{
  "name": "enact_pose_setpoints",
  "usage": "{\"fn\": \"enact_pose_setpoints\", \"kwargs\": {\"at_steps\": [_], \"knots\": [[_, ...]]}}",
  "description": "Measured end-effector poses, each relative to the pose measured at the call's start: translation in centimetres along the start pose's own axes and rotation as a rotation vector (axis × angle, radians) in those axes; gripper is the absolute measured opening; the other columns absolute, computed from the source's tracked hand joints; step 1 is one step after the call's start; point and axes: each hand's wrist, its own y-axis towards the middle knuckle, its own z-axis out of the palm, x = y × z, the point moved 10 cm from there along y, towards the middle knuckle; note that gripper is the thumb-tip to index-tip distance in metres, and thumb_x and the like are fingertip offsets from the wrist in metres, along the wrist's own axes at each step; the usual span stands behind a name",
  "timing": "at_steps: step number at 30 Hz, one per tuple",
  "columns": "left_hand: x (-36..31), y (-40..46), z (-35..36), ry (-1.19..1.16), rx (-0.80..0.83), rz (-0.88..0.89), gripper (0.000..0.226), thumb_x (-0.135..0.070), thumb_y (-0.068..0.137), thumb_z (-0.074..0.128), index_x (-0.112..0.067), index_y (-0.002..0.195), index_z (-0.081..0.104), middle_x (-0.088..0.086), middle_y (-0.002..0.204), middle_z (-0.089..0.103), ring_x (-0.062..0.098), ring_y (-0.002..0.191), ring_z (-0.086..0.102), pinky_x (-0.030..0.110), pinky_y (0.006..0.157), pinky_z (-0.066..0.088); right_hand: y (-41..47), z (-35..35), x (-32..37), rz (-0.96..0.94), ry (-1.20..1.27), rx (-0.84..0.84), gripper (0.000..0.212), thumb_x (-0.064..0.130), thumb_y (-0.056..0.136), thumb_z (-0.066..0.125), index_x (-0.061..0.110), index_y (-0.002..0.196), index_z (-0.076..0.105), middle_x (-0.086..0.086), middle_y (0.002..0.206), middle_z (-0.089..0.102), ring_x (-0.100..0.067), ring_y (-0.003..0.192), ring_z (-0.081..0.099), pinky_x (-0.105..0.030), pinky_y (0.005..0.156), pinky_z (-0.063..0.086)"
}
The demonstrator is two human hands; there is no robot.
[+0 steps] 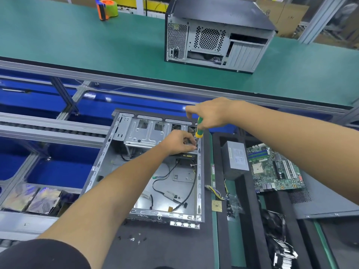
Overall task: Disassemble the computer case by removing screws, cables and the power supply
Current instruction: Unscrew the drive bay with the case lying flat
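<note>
Working inside the open computer case (147, 171), which lies on its side on the dark desk (165, 247). Right hand (209, 113) grips a green and yellow screwdriver (199, 127), fingers wrapped round the handle, tip down at the case's far right corner. Left hand (177, 141) reaches in just beside it, fingers curled on a metal part there, can't tell exactly what. Loose black cables (174, 187) sprawl across the case floor. Power supply (236, 159) already sits out to the right, next to a motherboard (274, 169). Few loose screws (133, 238) in front of the case. Second case (217, 33) stands on the green belt (77, 41) behind, with a tape dispenser (106, 7) further left.
</note>
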Motion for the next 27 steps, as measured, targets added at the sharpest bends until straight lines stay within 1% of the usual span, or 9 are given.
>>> {"fn": "enact_pose_setpoints", "kwargs": {"at_steps": [3, 5, 9, 12, 14, 17, 22, 24, 27], "knots": [[0.0, 0.0, 0.1, -0.011, -0.007, -0.003, 0.01, -0.019, 0.082, 0.08, -0.024, 0.09, 0.078, -0.005, 0.09, 0.074, -0.002, 0.07, 0.059, 0.011, 0.072, 0.044, 0.2, -0.6, 0.2, -0.028, -0.139, -0.078, 0.024, 0.045, 0.102, 0.029, 0.03, 0.116, 0.041, -0.001, 0.075, 0.059, -0.023, 0.067, 0.052, -0.035, 0.054, 0.028], [-0.1, -0.1, 0.2, 0.004, -0.007, 0.01, 0.011, -0.018, 0.082, 0.078, -0.022, 0.092, 0.078, -0.007, 0.087, 0.073, -0.004, 0.068, 0.057, 0.008, 0.068, 0.043, 0.3, -0.5, 0.2, -0.037, -0.054, -0.041, 0.017, 0.035, 0.098, 0.037, 0.036, 0.115, 0.039, 0.002, 0.077, 0.058, -0.023, 0.068, 0.053, -0.035, 0.055, 0.03], [-0.2, 0.0, 0.1, 0.035, -0.014, 0.012, 0.01, -0.019, 0.081, 0.079, -0.021, 0.091, 0.078, -0.007, 0.081, 0.071, 0.006, 0.067, 0.055, 0.024, 0.071, 0.05, 0.1, -0.1, 0.5, -0.044, 0.063, 0.036, 0.042, 0.034, 0.087, 0.061, 0.043, 0.12, 0.038, 0.006, 0.095, 0.045, -0.021, 0.074, 0.055, -0.033, 0.056, 0.032], [0.0, 0.0, 0.2, 0.012, -0.024, 0.008, 0.008, -0.02, 0.081, 0.08, -0.022, 0.089, 0.079, -0.017, 0.075, 0.067, 0.0, 0.064, 0.055, 0.015, 0.068, 0.046, 0.4, -0.2, 0.5, -0.022, -0.062, 0.002, 0.018, 0.05, 0.097, 0.042, 0.035, 0.108, 0.042, 0.004, 0.084, 0.054, -0.017, 0.069, 0.051, -0.034, 0.057, 0.031], [0.1, 0.1, 0.1, -0.008, -0.029, -0.003, 0.008, -0.02, 0.082, 0.08, -0.021, 0.089, 0.079, -0.014, 0.081, 0.07, 0.002, 0.069, 0.057, 0.013, 0.071, 0.046, 0.5, -0.4, 0.5, -0.025, -0.064, -0.002, 0.007, 0.04, 0.1, 0.038, 0.034, 0.103, 0.041, 0.004, 0.077, 0.053, -0.016, 0.064, 0.047, -0.033, 0.055, 0.027], [0.1, 0.1, 0.2, -0.007, -0.03, -0.005, 0.01, -0.019, 0.082, 0.08, -0.02, 0.092, 0.08, -0.006, 0.091, 0.075, 0.005, 0.076, 0.063, 0.012, 0.076, 0.046, 0.2, 0.1, 0.8, -0.07, 0.004, 0.084, 0.029, 0.018, 0.085, 0.053, 0.035, 0.104, 0.039, 0.001, 0.092, 0.052, -0.02, 0.068, 0.05, -0.033, 0.055, 0.03], [0.2, 0.1, 0.3, 0.009, -0.027, -0.01, 0.011, -0.019, 0.083, 0.079, -0.019, 0.094, 0.08, -0.018, 0.079, 0.068, -0.013, 0.067, 0.058, 0.002, 0.066, 0.038, 0.0, 0.2, -0.2, -0.004, -0.136, 0.057, 0.018, 0.049, 0.099, 0.036, 0.033, 0.104, 0.039, -0.001, 0.081, 0.06, -0.019, 0.068, 0.049, -0.035, 0.056, 0.028], [0.3, 0.1, 0.3, 0.01, -0.028, -0.014, 0.011, -0.018, 0.083, 0.079, -0.019, 0.094, 0.081, -0.018, 0.08, 0.069, -0.015, 0.069, 0.058, 0.0, 0.067, 0.038, 0.1, 0.1, -0.3, -0.018, -0.095, 0.045, 0.009, 0.038, 0.1, 0.034, 0.034, 0.105, 0.039, 0.0, 0.083, 0.057, -0.02, 0.067, 0.047, -0.035, 0.056, 0.028], [0.2, 0.2, 0.3, 0.019, -0.025, 0.003, 0.012, -0.017, 0.082, 0.078, -0.018, 0.094, 0.08, -0.011, 0.087, 0.072, -0.015, 0.073, 0.059, 0.0, 0.072, 0.038, -0.1, 0.2, -0.2, -0.055, 0.006, 0.062, 0.034, 0.024, 0.088, 0.054, 0.04, 0.115, 0.041, 0.004, 0.094, 0.046, -0.022, 0.072, 0.053, -0.033, 0.056, 0.032]]}}
